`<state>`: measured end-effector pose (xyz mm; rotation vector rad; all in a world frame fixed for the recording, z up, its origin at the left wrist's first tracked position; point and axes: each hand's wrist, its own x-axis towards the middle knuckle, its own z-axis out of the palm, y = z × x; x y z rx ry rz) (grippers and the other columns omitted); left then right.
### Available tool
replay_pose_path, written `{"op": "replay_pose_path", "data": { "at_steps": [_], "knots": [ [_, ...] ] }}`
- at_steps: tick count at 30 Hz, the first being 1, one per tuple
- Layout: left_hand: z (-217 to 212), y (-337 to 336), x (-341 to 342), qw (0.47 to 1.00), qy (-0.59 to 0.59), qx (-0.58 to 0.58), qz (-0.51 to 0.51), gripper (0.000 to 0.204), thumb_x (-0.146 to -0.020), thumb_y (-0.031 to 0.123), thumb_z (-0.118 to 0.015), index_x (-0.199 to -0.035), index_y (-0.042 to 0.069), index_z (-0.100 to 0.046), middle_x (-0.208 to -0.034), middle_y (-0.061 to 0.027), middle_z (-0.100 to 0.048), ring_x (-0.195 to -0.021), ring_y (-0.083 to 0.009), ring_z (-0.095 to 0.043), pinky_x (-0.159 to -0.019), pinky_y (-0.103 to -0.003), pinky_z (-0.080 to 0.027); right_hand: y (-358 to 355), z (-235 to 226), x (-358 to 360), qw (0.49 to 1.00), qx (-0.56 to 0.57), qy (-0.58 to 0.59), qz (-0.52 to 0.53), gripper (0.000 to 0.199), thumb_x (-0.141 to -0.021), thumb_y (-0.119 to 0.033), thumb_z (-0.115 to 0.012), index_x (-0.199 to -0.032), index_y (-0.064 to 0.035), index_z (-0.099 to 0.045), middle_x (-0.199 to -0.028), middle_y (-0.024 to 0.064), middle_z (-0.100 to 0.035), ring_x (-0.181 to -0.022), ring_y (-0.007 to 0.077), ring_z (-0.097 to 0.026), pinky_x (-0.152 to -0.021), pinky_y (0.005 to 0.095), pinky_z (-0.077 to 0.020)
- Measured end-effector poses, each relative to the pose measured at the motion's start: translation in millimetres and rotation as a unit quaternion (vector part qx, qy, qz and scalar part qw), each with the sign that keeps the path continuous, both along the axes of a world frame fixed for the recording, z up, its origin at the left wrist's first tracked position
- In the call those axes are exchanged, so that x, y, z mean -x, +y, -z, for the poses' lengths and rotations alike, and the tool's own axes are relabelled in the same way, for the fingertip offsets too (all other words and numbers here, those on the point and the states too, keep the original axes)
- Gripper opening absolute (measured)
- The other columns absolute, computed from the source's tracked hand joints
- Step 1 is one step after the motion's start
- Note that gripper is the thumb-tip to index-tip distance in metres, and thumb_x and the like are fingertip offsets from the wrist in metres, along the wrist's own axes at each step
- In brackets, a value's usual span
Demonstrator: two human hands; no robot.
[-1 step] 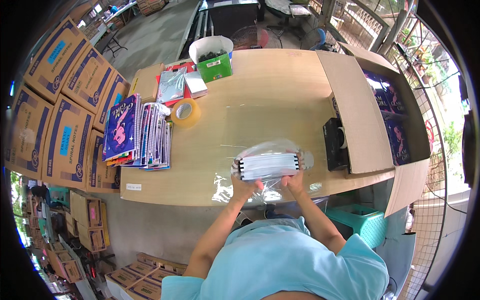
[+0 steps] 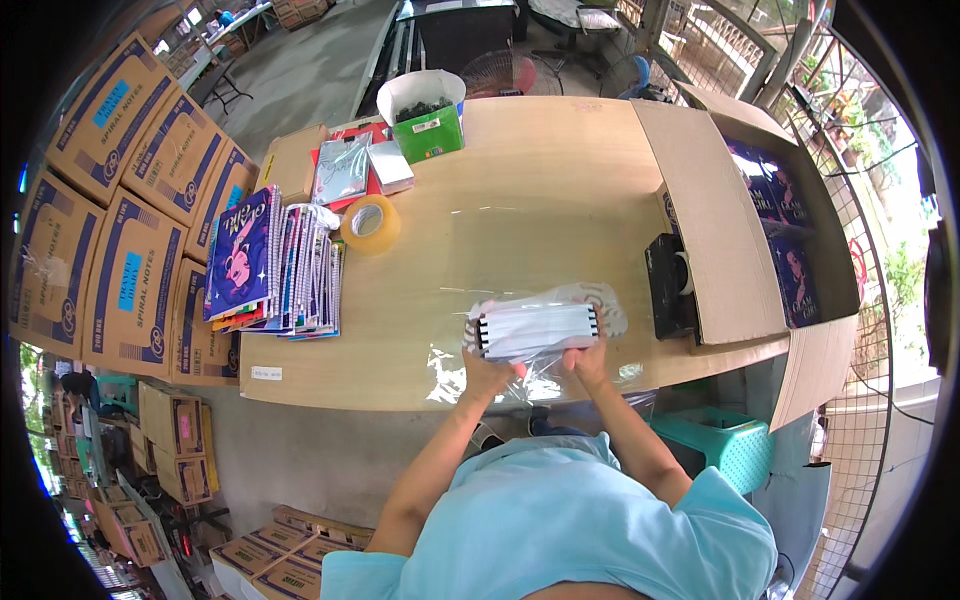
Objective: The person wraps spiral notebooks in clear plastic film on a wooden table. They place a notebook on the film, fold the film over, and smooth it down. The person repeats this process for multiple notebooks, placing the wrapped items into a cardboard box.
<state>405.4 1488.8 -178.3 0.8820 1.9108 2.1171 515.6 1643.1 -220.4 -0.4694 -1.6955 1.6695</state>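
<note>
Between my hands, at the near side of the table, is a stack of notebooks [image 2: 537,333] seen edge-on, with white page edges and black binding loops at both ends. A clear plastic bag [image 2: 600,300] surrounds it, with loose film on the far side and wrinkled film hanging towards me. My left hand [image 2: 488,372] is closed round the stack's left end, thumb on the near side. At the opposite end, my right hand [image 2: 590,362] grips in the same way. The fingers under the stack are partly hidden.
Spiral notebooks [image 2: 240,255] are piled at the left, beside a roll of tape [image 2: 370,224]. Behind stands a green box [image 2: 430,135] of small black items. An open carton [image 2: 690,200] of purple notebooks and a black box [image 2: 670,285] flank the right. Stacked cartons [image 2: 135,260] border the table's left.
The puffed-up film on the far side of the bag has sunk and spread flatter. My hands and the notebooks stay nearly in the same place.
</note>
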Motion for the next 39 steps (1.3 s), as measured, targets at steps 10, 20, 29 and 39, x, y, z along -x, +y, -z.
{"op": "replay_pose_path", "data": {
  "at_steps": [10, 20, 29, 39],
  "knots": [
    [-11.5, -8.3, -37.8, 0.990, 0.027, -0.073, -0.118, 0.098, -0.067, 0.043, -0.087, -0.134, 0.008, -0.025, -0.135, -0.0131, -0.024, -0.120, -0.0261, -0.037, -0.099, -0.041, -0.038, -21.5, -213.5, -12.2, 0.842, -0.537, -0.049, -0.009, 0.063, -0.061, -0.054, -0.081, -0.107, -0.0133, -0.065, -0.140, 0.0156, -0.044, -0.140, 0.0399, -0.025, -0.113, 0.0574, -0.0173],
    [-32.4, -17.2, -31.1, 0.970, 0.181, 0.048, -0.152, 0.035, -0.077, 0.022, -0.081, -0.100, 0.008, -0.058, -0.127, -0.0143, -0.038, -0.121, -0.0313, -0.041, -0.098, -0.043, -0.039, -19.4, -236.4, -2.3, 0.804, -0.565, -0.157, -0.096, 0.064, -0.054, -0.052, -0.082, -0.105, -0.0162, -0.068, -0.146, 0.0118, -0.039, -0.145, 0.0407, -0.015, -0.116, 0.0592, -0.0089],
    [-56.1, -45.0, -2.3, 0.932, 0.321, 0.163, 0.046, 0.036, -0.075, 0.027, -0.077, -0.106, 0.014, -0.064, -0.121, -0.0054, -0.056, -0.115, -0.0256, -0.050, -0.095, -0.047, -0.041, 26.7, -262.1, -30.6, 0.782, -0.586, -0.157, -0.138, 0.057, -0.059, -0.036, -0.082, -0.109, -0.0151, -0.067, -0.116, 0.0008, -0.062, -0.114, 0.0283, -0.055, -0.087, 0.0426, -0.0423],
    [-110.1, -43.3, 48.1, 0.780, 0.494, 0.297, 0.245, 0.074, -0.073, 0.065, -0.065, -0.135, 0.027, -0.054, -0.137, -0.0007, -0.050, -0.127, -0.0219, -0.044, -0.104, -0.049, -0.027, 70.2, -235.9, -0.5, 0.700, -0.647, -0.204, -0.221, 0.027, -0.067, -0.008, -0.071, -0.093, -0.0081, -0.068, -0.106, 0.0037, -0.065, -0.082, 0.0265, -0.065, -0.067, 0.0388, -0.0507]
  ]
}}
